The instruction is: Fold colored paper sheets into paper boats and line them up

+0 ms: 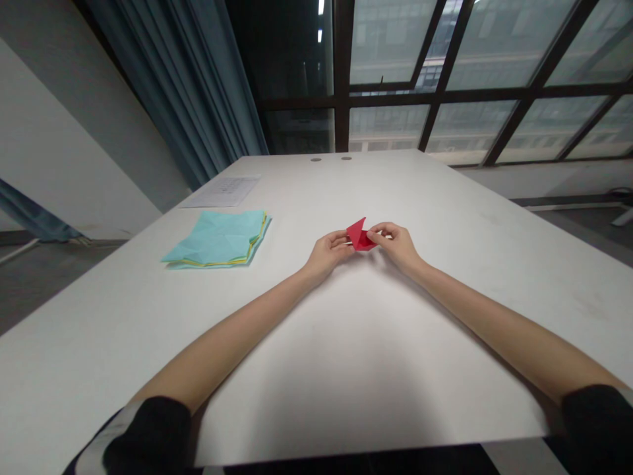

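A small piece of folded red paper (357,233) is held between my two hands, just above the white table. One pointed flap of it stands up toward the top. My left hand (327,254) pinches the paper's left side, with the thumb and fingers closed on it. From the other side, my right hand (397,244) grips the right part, thumb and forefinger pressed together on the fold. The fingers partly cover the paper's edges, so its full shape is hidden.
Left of my hands lies a stack of light blue and yellow paper sheets (222,236). Behind it a printed white sheet (222,191) rests near the left edge of the white table (316,369). A blue curtain (182,79) and windows stand beyond the far end.
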Tool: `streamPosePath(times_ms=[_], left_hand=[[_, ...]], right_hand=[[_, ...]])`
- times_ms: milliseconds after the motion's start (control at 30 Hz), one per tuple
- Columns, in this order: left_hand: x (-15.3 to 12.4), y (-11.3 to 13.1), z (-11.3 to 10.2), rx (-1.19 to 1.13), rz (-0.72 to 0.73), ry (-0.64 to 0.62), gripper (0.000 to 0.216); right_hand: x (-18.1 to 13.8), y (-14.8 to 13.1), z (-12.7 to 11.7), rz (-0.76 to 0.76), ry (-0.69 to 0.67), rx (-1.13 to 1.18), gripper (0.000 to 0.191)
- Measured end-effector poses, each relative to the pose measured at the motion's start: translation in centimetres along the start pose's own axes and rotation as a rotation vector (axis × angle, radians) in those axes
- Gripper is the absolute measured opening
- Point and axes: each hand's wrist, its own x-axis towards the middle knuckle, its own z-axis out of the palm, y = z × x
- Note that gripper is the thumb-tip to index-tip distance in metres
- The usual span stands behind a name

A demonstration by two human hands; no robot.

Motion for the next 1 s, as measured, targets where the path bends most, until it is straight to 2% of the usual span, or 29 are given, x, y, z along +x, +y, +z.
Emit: streamPosePath(times_ms=[300, 467, 633, 767, 867, 1000], left_hand=[[-0.1, 0.1, 0.0, 0.008, 0.020, 0.024, 0.037], [-0.1, 0.1, -0.1, 0.032, 0.037, 0.050, 0.035], [0.1, 0.0, -0.3, 0.063, 0.047, 0.087, 0.034], [0.1, 0.0, -0.2, 0.068, 0.052, 0.120, 0.035], [-0.1, 0.1, 0.0, 0.083, 0.053, 0.142, 0.031], [-0.1, 0.0, 0.0, 0.085, 0.085, 0.198, 0.027]], right_hand=[[-0.4, -0.7, 0.2, -0.143, -0.149, -0.194, 0.016], [-0.2, -0.5, 0.0, -0.157, -0.190, -0.183, 0.016], [0.0, -0.3, -0.3, -0.080, -0.253, -0.025, 0.026], [-0.3, -0.6, -0.1, 0.043, -0.411, 0.061, 0.043], [-0.5, -0.9, 0.1, 0.116, -0.482, 0.039, 0.033], [-0.6, -1.0, 0.1, 0.133, -0.446, -0.030, 0.024]])
